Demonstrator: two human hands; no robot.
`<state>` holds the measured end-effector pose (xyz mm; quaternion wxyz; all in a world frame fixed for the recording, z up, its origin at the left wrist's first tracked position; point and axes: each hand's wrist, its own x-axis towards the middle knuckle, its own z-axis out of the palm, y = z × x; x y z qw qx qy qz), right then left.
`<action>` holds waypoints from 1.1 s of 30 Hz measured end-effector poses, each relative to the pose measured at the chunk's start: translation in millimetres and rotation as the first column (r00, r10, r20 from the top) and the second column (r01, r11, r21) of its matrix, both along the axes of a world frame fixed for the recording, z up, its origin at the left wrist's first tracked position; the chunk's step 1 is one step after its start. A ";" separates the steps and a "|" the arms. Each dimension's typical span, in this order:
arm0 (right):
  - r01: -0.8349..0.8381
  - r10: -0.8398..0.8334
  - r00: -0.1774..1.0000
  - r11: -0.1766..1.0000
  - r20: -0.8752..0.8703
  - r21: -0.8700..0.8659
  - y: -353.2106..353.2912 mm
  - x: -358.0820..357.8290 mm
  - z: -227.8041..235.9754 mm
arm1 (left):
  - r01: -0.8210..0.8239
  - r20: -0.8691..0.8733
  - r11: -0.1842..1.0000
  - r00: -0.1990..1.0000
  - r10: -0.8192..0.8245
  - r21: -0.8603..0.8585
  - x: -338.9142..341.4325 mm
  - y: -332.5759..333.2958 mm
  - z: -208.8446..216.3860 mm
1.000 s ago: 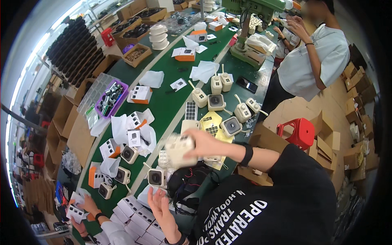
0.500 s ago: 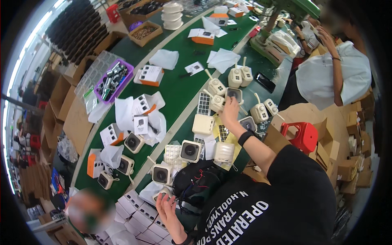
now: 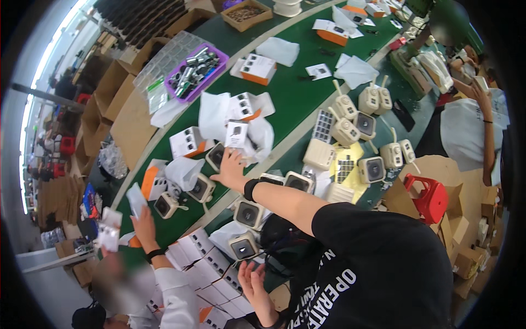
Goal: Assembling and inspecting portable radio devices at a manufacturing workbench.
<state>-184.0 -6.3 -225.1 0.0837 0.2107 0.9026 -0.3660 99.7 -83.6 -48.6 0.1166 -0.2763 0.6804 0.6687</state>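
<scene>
Green worktable [image 3: 287, 96], purple tray [image 3: 210, 80], white-orange boxes [image 3: 186, 141] around, right hand [image 3: 232, 172] spread wide beside cream device [image 3: 215, 157], left hand [image 3: 256, 288] loosely parted

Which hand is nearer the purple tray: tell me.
Right. The right hand is over the green table, below the purple tray in the picture; the left hand is farther below, near the picture's lower edge.

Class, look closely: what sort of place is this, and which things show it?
Most likely a factory workshop for assembling or packing small goods: many similar cream devices on a long green worktop, stacked white boxes, and a purple tray of metal parts.
</scene>
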 end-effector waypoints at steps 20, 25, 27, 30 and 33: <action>-0.818 0.818 0.166 0.427 -0.552 0.387 112.2 198.6 242.9 | 0.233 -0.599 0.971 0.769 -0.222 -0.061 -8.5 -29.8 65.1; -0.688 0.778 0.047 0.480 -0.627 0.544 119.5 258.9 288.9 | 0.314 -0.716 0.876 0.506 -0.481 -0.366 1.6 -22.8 97.1; -0.691 0.771 0.054 0.488 -0.635 0.533 121.4 271.1 299.9 | 0.304 -0.761 0.890 0.468 -0.449 -0.338 10.9 -18.3 97.4; -0.712 0.760 0.057 0.486 -0.648 0.507 123.2 284.5 306.5 | 0.251 -0.803 0.900 0.410 -0.432 -0.356 23.4 -12.1 105.9; -0.822 0.657 0.118 0.486 -0.745 0.298 125.1 293.5 312.1 | 0.237 -0.814 0.962 0.527 -0.243 -0.134 33.5 -3.9 109.2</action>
